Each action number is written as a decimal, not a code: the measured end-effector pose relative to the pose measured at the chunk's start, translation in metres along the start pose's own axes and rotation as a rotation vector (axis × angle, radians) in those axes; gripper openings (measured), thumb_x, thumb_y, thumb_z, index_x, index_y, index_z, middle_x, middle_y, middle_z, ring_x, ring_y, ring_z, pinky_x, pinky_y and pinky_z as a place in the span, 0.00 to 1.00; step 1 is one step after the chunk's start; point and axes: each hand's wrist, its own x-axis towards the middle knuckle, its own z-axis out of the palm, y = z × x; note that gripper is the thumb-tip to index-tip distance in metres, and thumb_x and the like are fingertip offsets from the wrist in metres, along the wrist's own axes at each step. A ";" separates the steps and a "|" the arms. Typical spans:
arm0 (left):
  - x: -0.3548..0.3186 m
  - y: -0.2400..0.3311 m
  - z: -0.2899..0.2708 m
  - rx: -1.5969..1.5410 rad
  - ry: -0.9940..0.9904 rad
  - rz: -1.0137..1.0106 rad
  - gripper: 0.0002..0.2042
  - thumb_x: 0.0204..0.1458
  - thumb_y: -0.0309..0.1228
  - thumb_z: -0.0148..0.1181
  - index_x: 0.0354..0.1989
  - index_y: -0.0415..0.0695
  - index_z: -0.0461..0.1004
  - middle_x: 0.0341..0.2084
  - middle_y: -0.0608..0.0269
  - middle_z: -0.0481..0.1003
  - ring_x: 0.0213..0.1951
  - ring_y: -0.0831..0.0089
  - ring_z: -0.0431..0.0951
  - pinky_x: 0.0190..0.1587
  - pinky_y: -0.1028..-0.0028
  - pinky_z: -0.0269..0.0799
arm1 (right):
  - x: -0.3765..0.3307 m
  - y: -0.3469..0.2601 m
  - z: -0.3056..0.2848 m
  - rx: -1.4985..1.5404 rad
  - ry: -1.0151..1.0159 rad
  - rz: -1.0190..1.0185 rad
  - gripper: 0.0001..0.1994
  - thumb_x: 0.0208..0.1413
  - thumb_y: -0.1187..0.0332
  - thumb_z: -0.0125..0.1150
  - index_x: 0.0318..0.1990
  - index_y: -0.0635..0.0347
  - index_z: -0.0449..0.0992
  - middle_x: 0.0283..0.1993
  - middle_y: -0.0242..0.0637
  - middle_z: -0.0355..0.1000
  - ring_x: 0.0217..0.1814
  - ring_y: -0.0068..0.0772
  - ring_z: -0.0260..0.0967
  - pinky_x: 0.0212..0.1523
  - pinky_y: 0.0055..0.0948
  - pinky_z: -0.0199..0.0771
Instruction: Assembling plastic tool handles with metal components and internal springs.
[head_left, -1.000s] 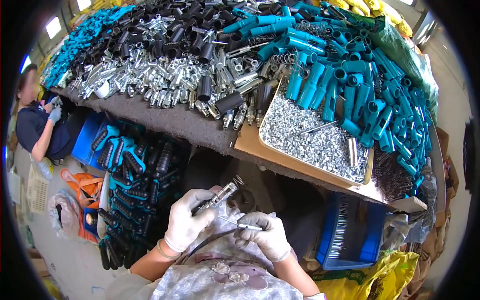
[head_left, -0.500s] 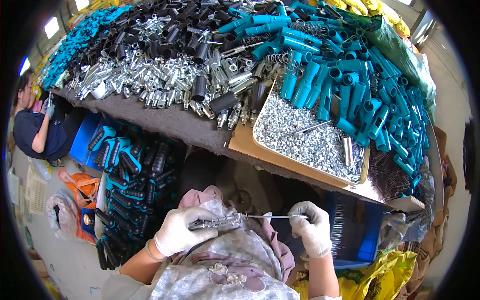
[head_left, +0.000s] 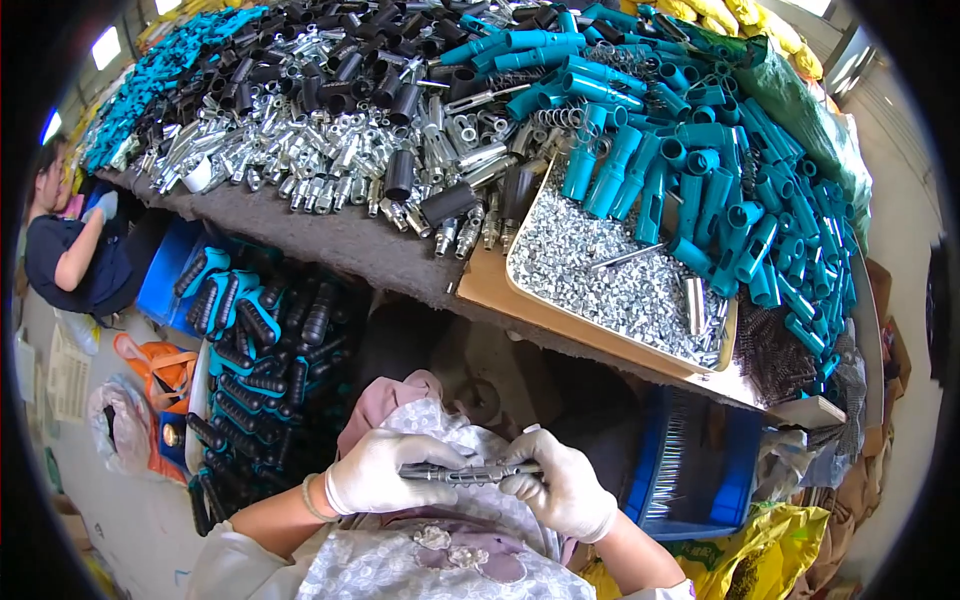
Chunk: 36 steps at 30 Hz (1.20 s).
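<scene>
In white gloves, my two hands meet over my lap. My left hand (head_left: 392, 472) is closed round one end of a slotted metal tube (head_left: 468, 474), which lies nearly level. At the tube's other end my right hand (head_left: 563, 484) is closed too, its thumb and fingers pinching there. A thin rod is hidden, if it is inside the tube or in the right hand. Above my hands, on the bench, a shallow tray (head_left: 600, 342) is full of small silvery metal pieces. Beside and behind it lie many teal plastic sleeves (head_left: 612, 172).
Black tubes (head_left: 398, 175) and silvery metal fittings (head_left: 330, 160) cover the bench (head_left: 330, 232). Under it at left are black-and-teal handles (head_left: 255, 330); at right stands a blue bin (head_left: 735, 480) with thin rods. A person (head_left: 85, 235) sits at far left. Yellow sacks (head_left: 770, 555) lie lower right.
My right hand has moved left with the thin rod, up to the slotted tube. The rod between the hands no longer shows. At far left, the other person's hand has shifted.
</scene>
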 end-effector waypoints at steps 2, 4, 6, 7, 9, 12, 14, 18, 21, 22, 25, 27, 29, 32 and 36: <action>-0.001 -0.005 0.003 -0.070 -0.020 -0.027 0.15 0.44 0.30 0.74 0.41 0.41 0.81 0.34 0.55 0.82 0.36 0.63 0.83 0.41 0.70 0.77 | -0.001 0.002 -0.001 -0.087 -0.030 -0.002 0.16 0.55 0.68 0.67 0.45 0.61 0.67 0.36 0.48 0.74 0.34 0.54 0.76 0.35 0.39 0.77; 0.004 -0.005 0.009 -0.012 0.006 0.011 0.15 0.42 0.30 0.75 0.39 0.41 0.81 0.32 0.55 0.82 0.34 0.65 0.84 0.39 0.71 0.78 | -0.001 0.000 0.005 -0.164 0.003 -0.042 0.17 0.55 0.68 0.66 0.46 0.62 0.66 0.36 0.48 0.74 0.35 0.55 0.75 0.35 0.40 0.77; 0.009 -0.005 0.013 0.070 0.064 0.087 0.15 0.40 0.29 0.76 0.37 0.40 0.82 0.30 0.57 0.82 0.33 0.67 0.84 0.38 0.73 0.78 | -0.002 -0.001 0.004 -0.243 0.038 -0.084 0.17 0.55 0.68 0.66 0.47 0.62 0.66 0.35 0.48 0.74 0.35 0.55 0.75 0.34 0.41 0.76; 0.009 -0.005 0.014 0.069 0.067 0.085 0.15 0.40 0.29 0.76 0.37 0.40 0.82 0.30 0.57 0.82 0.33 0.67 0.84 0.38 0.73 0.78 | -0.001 -0.001 0.001 -0.205 0.024 -0.032 0.17 0.56 0.66 0.66 0.47 0.62 0.66 0.37 0.49 0.73 0.36 0.55 0.74 0.34 0.41 0.76; 0.006 -0.004 0.015 0.065 0.100 -0.003 0.14 0.40 0.29 0.76 0.36 0.40 0.82 0.29 0.57 0.82 0.32 0.67 0.84 0.38 0.73 0.78 | 0.003 0.004 -0.010 -0.142 0.058 -0.103 0.18 0.58 0.62 0.63 0.48 0.63 0.66 0.40 0.47 0.73 0.37 0.47 0.75 0.38 0.36 0.76; 0.010 0.003 0.008 0.092 0.134 0.032 0.13 0.44 0.29 0.72 0.39 0.42 0.81 0.32 0.55 0.82 0.33 0.62 0.84 0.37 0.71 0.78 | -0.002 0.003 0.002 0.735 0.388 0.095 0.10 0.57 0.78 0.58 0.46 0.67 0.70 0.45 0.46 0.73 0.49 0.35 0.72 0.54 0.32 0.71; 0.010 0.004 0.008 0.132 0.152 0.058 0.13 0.44 0.29 0.72 0.40 0.42 0.81 0.33 0.55 0.82 0.33 0.61 0.84 0.37 0.71 0.78 | -0.005 0.017 0.011 0.672 0.447 0.026 0.08 0.57 0.78 0.59 0.43 0.67 0.71 0.46 0.47 0.73 0.48 0.34 0.72 0.53 0.31 0.71; 0.009 0.001 0.014 0.167 0.150 0.064 0.15 0.43 0.30 0.73 0.40 0.42 0.81 0.32 0.56 0.82 0.33 0.60 0.83 0.39 0.70 0.78 | -0.003 0.010 0.025 0.613 0.437 0.114 0.04 0.56 0.77 0.59 0.37 0.69 0.76 0.47 0.45 0.76 0.48 0.31 0.71 0.52 0.29 0.70; 0.009 0.002 0.017 0.202 0.186 0.101 0.15 0.46 0.31 0.70 0.43 0.43 0.80 0.35 0.55 0.82 0.34 0.58 0.83 0.38 0.68 0.78 | -0.005 0.020 0.031 0.493 0.455 0.038 0.11 0.63 0.68 0.56 0.38 0.70 0.77 0.49 0.50 0.74 0.44 0.31 0.70 0.48 0.28 0.69; 0.010 0.002 0.018 0.201 0.223 0.109 0.15 0.46 0.32 0.70 0.43 0.44 0.80 0.35 0.56 0.82 0.34 0.58 0.83 0.38 0.68 0.78 | -0.005 0.014 0.034 0.502 0.456 0.023 0.12 0.64 0.67 0.56 0.41 0.71 0.77 0.50 0.50 0.74 0.47 0.33 0.71 0.51 0.30 0.70; 0.011 -0.001 0.015 0.268 0.195 0.131 0.16 0.46 0.31 0.70 0.44 0.44 0.79 0.36 0.56 0.82 0.35 0.58 0.83 0.39 0.68 0.79 | -0.009 0.012 0.040 0.521 0.441 -0.001 0.16 0.65 0.64 0.55 0.46 0.72 0.77 0.53 0.50 0.73 0.54 0.39 0.70 0.57 0.34 0.69; 0.011 -0.002 0.015 0.268 0.186 0.106 0.16 0.46 0.31 0.70 0.44 0.44 0.80 0.36 0.56 0.82 0.35 0.58 0.83 0.39 0.68 0.78 | -0.009 0.013 0.040 0.482 0.434 0.011 0.15 0.65 0.65 0.55 0.47 0.72 0.76 0.53 0.51 0.73 0.54 0.41 0.70 0.57 0.35 0.69; 0.013 0.001 0.015 0.264 0.167 0.116 0.15 0.46 0.31 0.70 0.44 0.45 0.80 0.35 0.56 0.82 0.34 0.58 0.83 0.39 0.68 0.78 | -0.014 0.015 0.039 0.451 0.435 -0.010 0.15 0.64 0.66 0.55 0.47 0.72 0.76 0.53 0.51 0.73 0.55 0.41 0.70 0.58 0.35 0.69; 0.017 0.001 0.017 0.259 0.173 0.120 0.15 0.46 0.31 0.71 0.43 0.45 0.80 0.34 0.56 0.82 0.34 0.59 0.82 0.39 0.67 0.77 | -0.014 0.015 0.024 0.388 0.386 -0.016 0.13 0.63 0.69 0.54 0.47 0.72 0.77 0.53 0.50 0.73 0.55 0.40 0.70 0.58 0.34 0.69; 0.023 0.001 0.019 0.278 0.200 0.105 0.13 0.43 0.30 0.73 0.39 0.43 0.81 0.33 0.56 0.81 0.34 0.59 0.82 0.38 0.68 0.77 | -0.011 0.016 -0.009 0.332 0.388 0.118 0.11 0.61 0.76 0.51 0.46 0.71 0.77 0.50 0.45 0.74 0.54 0.37 0.72 0.57 0.32 0.70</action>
